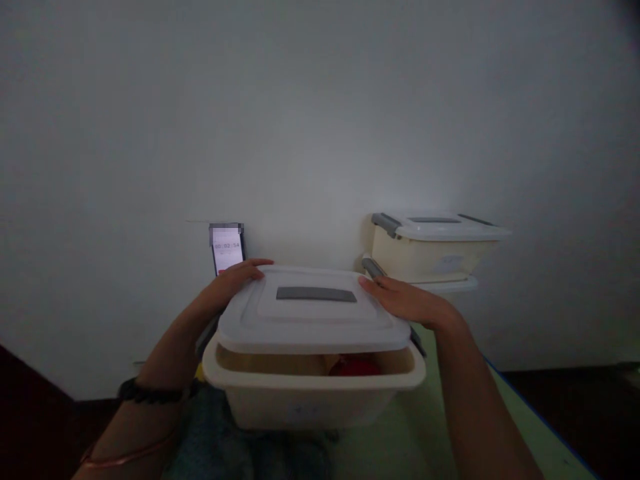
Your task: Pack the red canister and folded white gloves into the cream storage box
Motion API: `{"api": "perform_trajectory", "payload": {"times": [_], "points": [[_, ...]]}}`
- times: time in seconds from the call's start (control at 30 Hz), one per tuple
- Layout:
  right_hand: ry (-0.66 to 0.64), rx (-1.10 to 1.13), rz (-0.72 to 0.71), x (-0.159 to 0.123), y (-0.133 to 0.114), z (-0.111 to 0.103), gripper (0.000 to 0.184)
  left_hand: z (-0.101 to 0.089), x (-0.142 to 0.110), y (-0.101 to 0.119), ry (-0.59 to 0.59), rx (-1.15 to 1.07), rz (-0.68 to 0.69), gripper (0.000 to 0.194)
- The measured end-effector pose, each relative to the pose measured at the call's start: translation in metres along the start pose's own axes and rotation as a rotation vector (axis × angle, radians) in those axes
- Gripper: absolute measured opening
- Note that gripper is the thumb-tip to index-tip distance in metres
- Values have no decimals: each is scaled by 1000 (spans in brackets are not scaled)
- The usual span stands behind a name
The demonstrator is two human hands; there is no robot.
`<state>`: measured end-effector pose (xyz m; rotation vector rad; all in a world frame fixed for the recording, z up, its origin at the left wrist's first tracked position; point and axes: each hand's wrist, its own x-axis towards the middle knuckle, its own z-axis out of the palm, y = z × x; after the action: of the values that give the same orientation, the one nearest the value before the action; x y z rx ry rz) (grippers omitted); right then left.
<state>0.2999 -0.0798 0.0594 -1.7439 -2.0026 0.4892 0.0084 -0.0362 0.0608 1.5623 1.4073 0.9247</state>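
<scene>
A white lid with a grey handle rests tilted over a cream plastic storage box, its near edge raised above the rim. Through the front gap a red item shows inside; the rest of the contents is hidden. My left hand grips the lid at its far left corner. On the other side my right hand holds the lid's right edge, thumb on top and the other fingers partly hidden. Grey latches stick out at the box's sides.
Another cream box, with its white lid on, sits on a further white lid at the back right. A phone showing a timer leans by the wall. Dark cloth lies at the green table's front left.
</scene>
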Motion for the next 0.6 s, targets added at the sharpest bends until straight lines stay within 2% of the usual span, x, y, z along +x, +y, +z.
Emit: {"api": "perform_trajectory", "payload": {"times": [0.1,0.23,0.33,0.47,0.6], "points": [[-39,63,24,2,-1,0,58,-6,3,0,37,-49,-23,56],[86,298,-34,8,-7,1,58,-12,1,4,162,-36,7,50],[88,536,-62,10,-11,1,57,-13,-5,11,244,-66,67,47],[126,780,1,7,-18,-3,47,-13,-13,21,310,-198,105,51],[101,923,49,1,-24,-6,32,-10,-16,25,290,-342,60,53]]}}
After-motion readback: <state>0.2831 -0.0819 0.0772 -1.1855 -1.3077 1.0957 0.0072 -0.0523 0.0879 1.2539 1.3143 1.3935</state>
